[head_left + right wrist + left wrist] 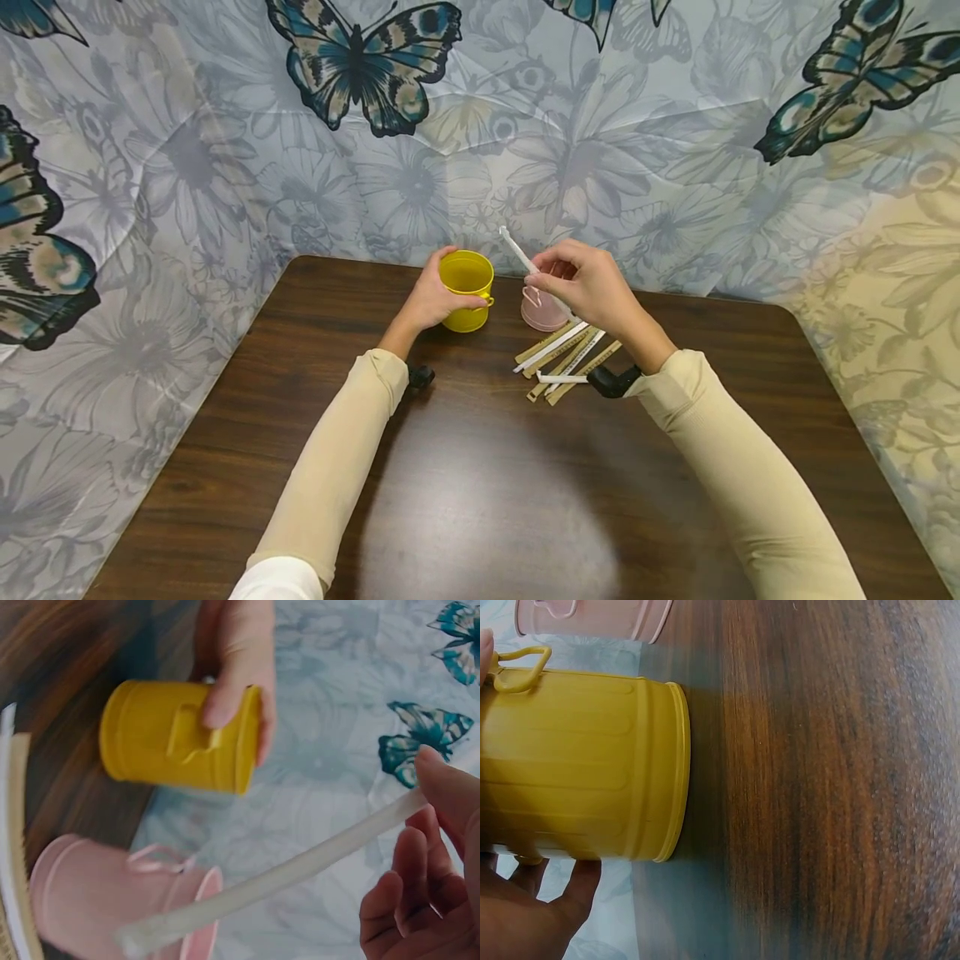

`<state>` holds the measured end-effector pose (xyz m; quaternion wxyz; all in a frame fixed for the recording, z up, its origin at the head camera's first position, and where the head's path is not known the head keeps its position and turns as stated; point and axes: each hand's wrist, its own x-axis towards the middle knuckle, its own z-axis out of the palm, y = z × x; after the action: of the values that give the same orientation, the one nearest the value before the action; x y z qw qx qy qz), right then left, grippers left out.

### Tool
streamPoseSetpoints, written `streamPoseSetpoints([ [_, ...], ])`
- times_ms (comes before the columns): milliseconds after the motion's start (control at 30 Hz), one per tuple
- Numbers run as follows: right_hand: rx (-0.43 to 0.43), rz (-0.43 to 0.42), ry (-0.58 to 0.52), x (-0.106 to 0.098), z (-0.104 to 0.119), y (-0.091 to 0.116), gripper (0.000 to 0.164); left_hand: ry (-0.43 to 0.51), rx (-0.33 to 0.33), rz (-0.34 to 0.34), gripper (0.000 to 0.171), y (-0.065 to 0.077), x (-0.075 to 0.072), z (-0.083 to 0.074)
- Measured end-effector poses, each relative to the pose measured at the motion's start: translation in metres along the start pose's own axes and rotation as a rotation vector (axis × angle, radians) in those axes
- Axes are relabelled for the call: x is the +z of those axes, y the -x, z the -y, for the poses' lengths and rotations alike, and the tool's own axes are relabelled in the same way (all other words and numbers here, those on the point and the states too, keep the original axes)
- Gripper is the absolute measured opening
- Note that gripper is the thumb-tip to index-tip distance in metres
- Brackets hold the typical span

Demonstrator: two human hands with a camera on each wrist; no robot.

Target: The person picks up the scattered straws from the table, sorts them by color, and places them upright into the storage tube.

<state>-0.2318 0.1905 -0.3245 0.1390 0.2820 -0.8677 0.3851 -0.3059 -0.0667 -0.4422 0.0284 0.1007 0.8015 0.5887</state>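
Observation:
My left hand (435,298) grips a small yellow metal bucket (467,318) at the back of the table, thumb near its side handle and fingers round the far side. In the left wrist view the yellow bucket (577,765) stands upright on the wood. My right hand (588,279) pinches a white paper-wrapped straw (517,249) between thumb and fingers, held slanted in the air. The straw (277,879) crosses in front of a pink bucket (105,892) in the right wrist view. That pink bucket stands just right of the yellow one, partly hidden by my right hand.
Several wrapped straws (558,354), some tan and some white, lie in a loose pile under my right wrist, in front of the pink bucket. The dark wooden table (480,467) ends at a butterfly-patterned cloth backdrop (420,192) close behind both buckets.

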Motion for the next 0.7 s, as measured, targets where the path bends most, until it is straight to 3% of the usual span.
streamPoseSetpoints([
  [233, 0.017, -0.056, -0.088, 0.011, 0.015, -0.026, 0.015, 0.025, -0.005, 0.011, 0.111, -0.001, 0.001, 0.002],
  [700, -0.093, -0.142, -0.171, 0.046, 0.028, -0.07, 0.016, 0.041, 0.017, 0.02, 0.11, -0.002, 0.001, 0.002],
])
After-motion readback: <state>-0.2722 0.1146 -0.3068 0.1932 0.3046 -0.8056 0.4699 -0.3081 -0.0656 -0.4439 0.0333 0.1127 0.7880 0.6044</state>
